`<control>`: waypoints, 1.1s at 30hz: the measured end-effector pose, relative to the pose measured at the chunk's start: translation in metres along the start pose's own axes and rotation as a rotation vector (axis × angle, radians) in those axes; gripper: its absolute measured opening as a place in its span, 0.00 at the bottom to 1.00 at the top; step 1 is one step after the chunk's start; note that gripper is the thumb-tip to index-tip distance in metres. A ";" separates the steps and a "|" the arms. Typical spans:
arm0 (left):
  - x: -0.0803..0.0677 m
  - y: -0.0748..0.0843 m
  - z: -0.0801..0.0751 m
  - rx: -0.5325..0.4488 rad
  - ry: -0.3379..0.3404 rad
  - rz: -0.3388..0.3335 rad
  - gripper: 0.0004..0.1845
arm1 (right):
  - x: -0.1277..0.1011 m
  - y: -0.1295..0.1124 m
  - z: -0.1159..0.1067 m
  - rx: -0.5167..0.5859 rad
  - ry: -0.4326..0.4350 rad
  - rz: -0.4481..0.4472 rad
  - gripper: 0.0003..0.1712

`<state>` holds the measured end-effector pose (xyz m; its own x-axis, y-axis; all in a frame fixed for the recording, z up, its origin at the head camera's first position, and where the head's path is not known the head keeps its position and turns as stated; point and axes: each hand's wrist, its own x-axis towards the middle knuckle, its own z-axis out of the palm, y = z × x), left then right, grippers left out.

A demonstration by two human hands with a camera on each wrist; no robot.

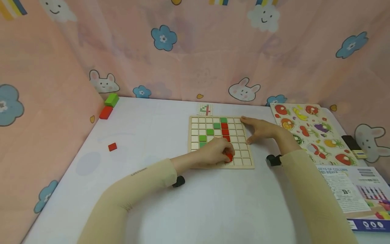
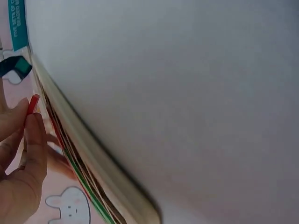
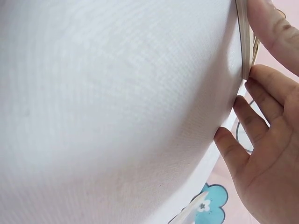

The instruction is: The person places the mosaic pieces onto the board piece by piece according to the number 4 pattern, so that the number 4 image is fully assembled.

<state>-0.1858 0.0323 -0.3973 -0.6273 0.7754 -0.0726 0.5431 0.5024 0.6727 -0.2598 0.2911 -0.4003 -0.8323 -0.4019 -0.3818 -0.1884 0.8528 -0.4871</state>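
Note:
A wooden grid board (image 1: 222, 166) lies on the white table, with green and red square tiles set in some of its cells. Over its lower part, my left hand (image 1: 214, 151) pinches a red tile (image 1: 229, 157) between thumb and fingers. The left wrist view shows that red tile (image 2: 33, 104) held on edge above the board's side (image 2: 93, 135). My right hand (image 1: 261, 129) rests along the board's right edge, fingers extended, touching the frame near its top corner. In the right wrist view its fingers (image 3: 266, 100) are spread beside the board's edge (image 3: 245, 42).
A small pattern card (image 1: 205, 109) stands behind the board. A loose red tile (image 1: 112, 146) lies to the left; farther back are a red block (image 1: 106, 112) and a green block (image 1: 111, 100). A fruit picture board (image 1: 307, 118) and a printed box (image 1: 350, 189) lie at right.

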 end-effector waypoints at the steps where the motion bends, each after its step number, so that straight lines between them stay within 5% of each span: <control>1: 0.001 0.002 0.003 0.014 -0.007 -0.004 0.08 | 0.000 0.000 0.000 0.001 -0.002 0.000 0.63; 10: 0.006 0.012 0.011 0.206 0.004 0.030 0.10 | -0.001 -0.003 -0.001 0.006 0.000 0.008 0.62; 19: -0.005 0.011 -0.004 0.265 0.098 -0.039 0.17 | -0.003 -0.004 -0.001 0.004 -0.002 0.012 0.62; 26: -0.049 -0.044 -0.074 0.142 0.205 -0.167 0.18 | -0.002 -0.004 -0.001 -0.005 0.008 0.004 0.64; 29: -0.084 -0.078 -0.114 0.111 0.205 -0.230 0.18 | -0.002 -0.005 0.000 -0.007 0.008 0.009 0.64; 33: -0.142 -0.119 -0.159 0.092 0.104 -0.321 0.16 | -0.002 -0.007 0.000 -0.004 0.008 0.019 0.64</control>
<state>-0.2504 -0.1984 -0.3502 -0.8253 0.5315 -0.1906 0.3543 0.7503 0.5581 -0.2566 0.2863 -0.3960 -0.8399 -0.3829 -0.3847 -0.1747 0.8617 -0.4763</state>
